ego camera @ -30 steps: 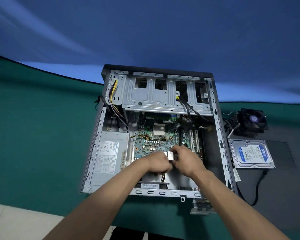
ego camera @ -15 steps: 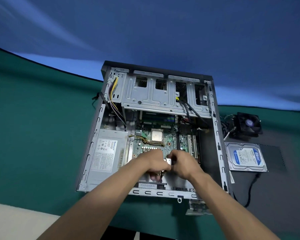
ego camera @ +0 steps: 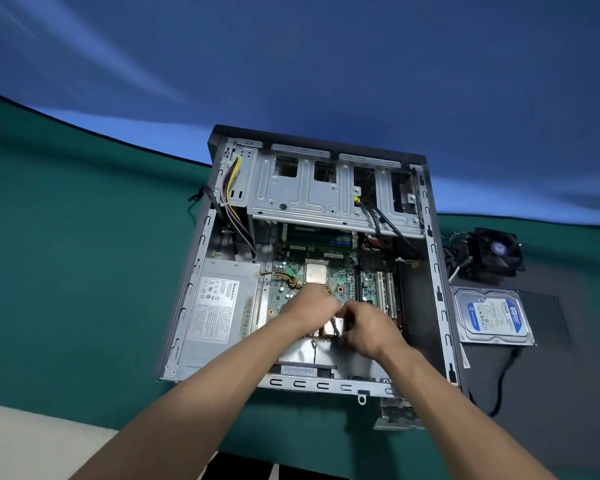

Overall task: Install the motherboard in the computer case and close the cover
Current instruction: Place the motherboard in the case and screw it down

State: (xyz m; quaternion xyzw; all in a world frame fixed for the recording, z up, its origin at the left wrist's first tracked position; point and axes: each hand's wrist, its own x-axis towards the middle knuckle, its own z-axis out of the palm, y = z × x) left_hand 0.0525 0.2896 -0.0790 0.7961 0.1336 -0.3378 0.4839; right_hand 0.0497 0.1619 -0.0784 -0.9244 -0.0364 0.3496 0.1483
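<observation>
The motherboard (ego camera: 329, 282) already lies in the case (ego camera: 440, 292), just beyond both hands. Left hand (ego camera: 312, 306) and right hand (ego camera: 368, 327) pinch a small connector (ego camera: 338, 327); next it likely needs seating squarely.

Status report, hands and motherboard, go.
Left hand and right hand together over motherboard, working a small metal piece. Board inside case, cover off. Grip unclear.

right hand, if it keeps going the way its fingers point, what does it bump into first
The right hand points left toward the left hand, so it would probably meet those fingers first, over the motherboard. Depth is unclear here.
</observation>
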